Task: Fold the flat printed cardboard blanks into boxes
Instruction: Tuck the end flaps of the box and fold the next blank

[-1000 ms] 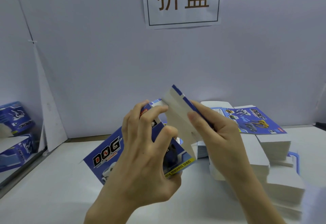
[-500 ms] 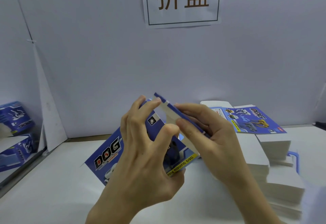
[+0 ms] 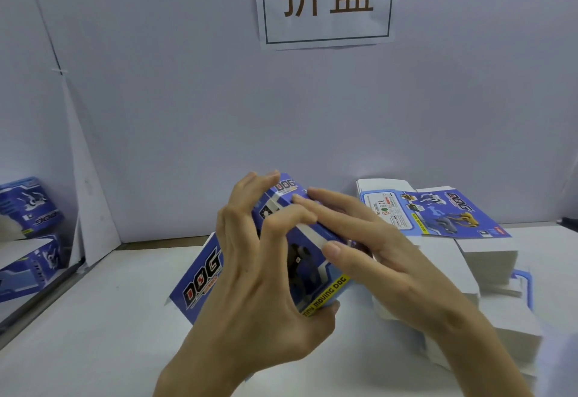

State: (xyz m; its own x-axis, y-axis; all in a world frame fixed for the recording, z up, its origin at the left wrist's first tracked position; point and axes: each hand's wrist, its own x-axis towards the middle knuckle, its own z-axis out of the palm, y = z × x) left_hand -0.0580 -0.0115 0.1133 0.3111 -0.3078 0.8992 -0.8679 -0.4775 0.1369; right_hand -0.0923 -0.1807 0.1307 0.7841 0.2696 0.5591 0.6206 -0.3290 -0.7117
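White table point(image 3: 93, 318), pale wall point(image 3: 187, 115) behind, paper sign point(image 3: 327, 2) with two characters posted above. Blue printed box point(image 3: 203, 281) held tilted over table centre — partly formed. Left hand point(image 3: 259, 296) grips box, fingers curled over top edge, thumb under near corner. Right hand point(image 3: 384, 259) lies flat, fingers straight, pressing end flap shut. Stack of flat blanks point(image 3: 438, 215) right of hands. Folded boxes point(image 3: 28, 209) far left.
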